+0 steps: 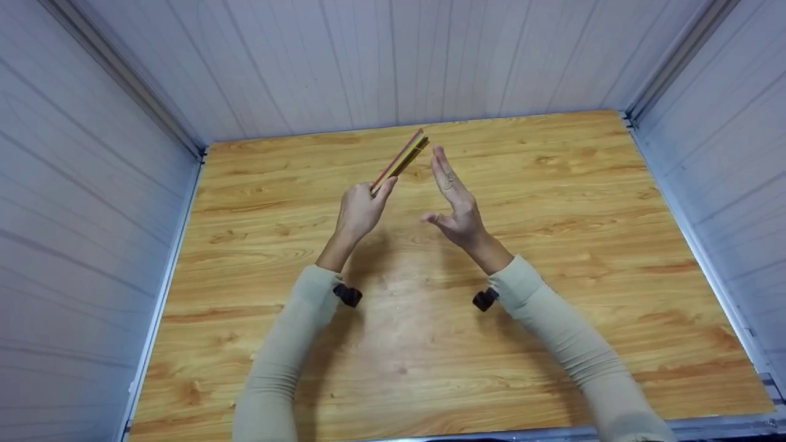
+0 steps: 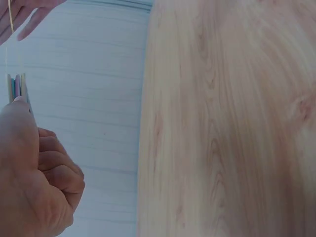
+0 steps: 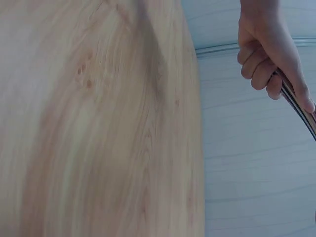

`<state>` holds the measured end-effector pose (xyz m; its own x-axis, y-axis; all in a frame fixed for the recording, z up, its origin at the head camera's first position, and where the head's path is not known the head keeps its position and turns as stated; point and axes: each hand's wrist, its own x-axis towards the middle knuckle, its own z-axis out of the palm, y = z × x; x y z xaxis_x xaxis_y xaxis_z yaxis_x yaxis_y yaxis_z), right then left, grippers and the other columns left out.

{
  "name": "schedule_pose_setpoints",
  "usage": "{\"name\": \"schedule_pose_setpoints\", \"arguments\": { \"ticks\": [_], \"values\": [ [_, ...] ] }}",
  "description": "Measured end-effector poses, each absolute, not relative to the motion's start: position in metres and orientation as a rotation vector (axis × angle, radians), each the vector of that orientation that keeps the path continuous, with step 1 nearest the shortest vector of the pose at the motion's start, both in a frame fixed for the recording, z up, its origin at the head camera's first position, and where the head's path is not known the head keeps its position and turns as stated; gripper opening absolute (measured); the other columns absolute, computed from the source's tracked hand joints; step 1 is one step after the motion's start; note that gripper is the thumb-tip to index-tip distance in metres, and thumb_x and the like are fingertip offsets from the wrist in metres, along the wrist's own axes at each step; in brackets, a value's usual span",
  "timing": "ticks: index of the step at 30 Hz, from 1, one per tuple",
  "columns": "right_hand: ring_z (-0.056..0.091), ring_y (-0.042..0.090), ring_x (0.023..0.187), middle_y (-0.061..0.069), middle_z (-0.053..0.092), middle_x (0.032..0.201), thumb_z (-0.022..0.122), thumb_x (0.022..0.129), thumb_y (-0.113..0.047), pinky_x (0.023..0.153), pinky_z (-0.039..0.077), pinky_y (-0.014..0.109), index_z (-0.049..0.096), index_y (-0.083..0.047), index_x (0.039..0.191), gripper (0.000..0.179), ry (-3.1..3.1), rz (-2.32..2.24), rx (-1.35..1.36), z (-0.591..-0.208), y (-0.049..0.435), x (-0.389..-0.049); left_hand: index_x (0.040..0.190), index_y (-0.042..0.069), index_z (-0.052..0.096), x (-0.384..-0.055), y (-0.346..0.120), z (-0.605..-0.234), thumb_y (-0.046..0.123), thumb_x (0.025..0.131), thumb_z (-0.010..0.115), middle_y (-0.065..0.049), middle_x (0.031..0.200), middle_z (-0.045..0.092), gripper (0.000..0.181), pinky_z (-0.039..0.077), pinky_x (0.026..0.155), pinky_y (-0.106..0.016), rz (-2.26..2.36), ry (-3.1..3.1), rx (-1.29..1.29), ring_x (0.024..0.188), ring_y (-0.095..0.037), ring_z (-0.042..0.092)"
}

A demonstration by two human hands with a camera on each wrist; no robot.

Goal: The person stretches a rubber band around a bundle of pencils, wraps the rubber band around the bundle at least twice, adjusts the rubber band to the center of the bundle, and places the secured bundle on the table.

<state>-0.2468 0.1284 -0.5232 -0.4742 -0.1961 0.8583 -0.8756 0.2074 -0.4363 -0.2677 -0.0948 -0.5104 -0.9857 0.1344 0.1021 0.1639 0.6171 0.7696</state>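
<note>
My left hand grips a bundle of slim, pencil-like coloured sticks above the table. Pink, yellow and dark sticks show, pointing up and away to the right. Whether they are pencils I cannot tell. The left thumb lies along the bundle in the left wrist view. Beyond the stick ends there, a thin yellowish band runs up to the right hand. My right hand is just right of the bundle, fingers straight and thumb spread. In the right wrist view the left hand is curled round the sticks.
A wood-grain table lies beneath both hands. Pale panelled walls enclose it at the back, left and right. Small black wrist cameras sit at both sleeve cuffs.
</note>
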Motion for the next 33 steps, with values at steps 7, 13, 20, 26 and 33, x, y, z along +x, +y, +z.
{"name": "schedule_pose_setpoints", "arguments": {
  "ticks": [7, 13, 20, 26, 33],
  "values": [
    [0.028, 0.029, 0.175, 0.036, 0.025, 0.179, 0.065, 0.097, -0.077, 0.143, 0.027, 0.047, 0.030, 0.017, 0.167, 0.123, -1.728, 2.096, 0.709, -0.517, 0.125, -0.243, 0.068, 0.022, 0.043, -0.262, -0.091, -0.511, 0.048, 0.114, 0.065, 0.009, 0.056, 0.036, 0.057, 0.023, 0.046, -0.022, -1.222, -2.668, -0.202, 0.046, -0.006, 0.028],
    [0.050, 0.036, 0.164, 0.029, 0.046, 0.172, 0.077, 0.083, -0.078, 0.138, 0.036, 0.054, 0.044, 0.015, 0.163, 0.128, -1.566, 2.467, 0.446, -0.509, 0.128, -0.250, 0.072, 0.015, 0.050, -0.260, -0.095, -0.511, 0.044, 0.108, 0.077, 0.006, 0.060, 0.036, 0.053, 0.023, 0.051, -0.026, -0.957, -2.547, -0.291, 0.050, -0.010, 0.028],
    [0.084, 0.014, 0.114, 0.010, 0.086, 0.127, 0.096, 0.071, -0.059, 0.106, 0.065, 0.032, 0.070, 0.013, 0.141, 0.103, -1.397, 2.628, 0.253, -0.510, 0.138, -0.257, 0.086, 0.002, 0.065, -0.258, -0.105, -0.514, 0.041, 0.099, 0.088, -0.008, 0.058, 0.059, 0.047, 0.032, 0.047, -0.031, -0.617, -2.396, -0.582, 0.047, -0.015, 0.040],
    [0.085, 0.014, 0.115, 0.003, 0.088, 0.118, 0.090, 0.083, -0.050, 0.102, 0.065, 0.027, 0.083, 0.003, 0.124, 0.067, -1.575, 2.531, 0.416, -0.510, 0.151, -0.261, 0.087, 0.005, 0.060, -0.261, -0.114, -0.508, 0.050, 0.100, 0.085, -0.007, 0.058, 0.061, 0.053, 0.040, 0.043, -0.033, -0.361, -2.298, -0.859, 0.046, -0.013, 0.040],
    [0.085, 0.008, 0.108, -0.006, 0.089, 0.111, 0.083, 0.102, -0.019, 0.093, 0.066, 0.023, 0.083, 0.008, 0.118, 0.031, -1.915, 2.239, 0.552, -0.504, 0.155, -0.261, 0.083, 0.005, 0.057, -0.263, -0.122, -0.502, 0.064, 0.114, 0.054, 0.003, 0.059, 0.042, 0.066, 0.020, 0.053, -0.024, -0.298, -2.365, -1.019, 0.055, -0.006, 0.025]
  ]
}}
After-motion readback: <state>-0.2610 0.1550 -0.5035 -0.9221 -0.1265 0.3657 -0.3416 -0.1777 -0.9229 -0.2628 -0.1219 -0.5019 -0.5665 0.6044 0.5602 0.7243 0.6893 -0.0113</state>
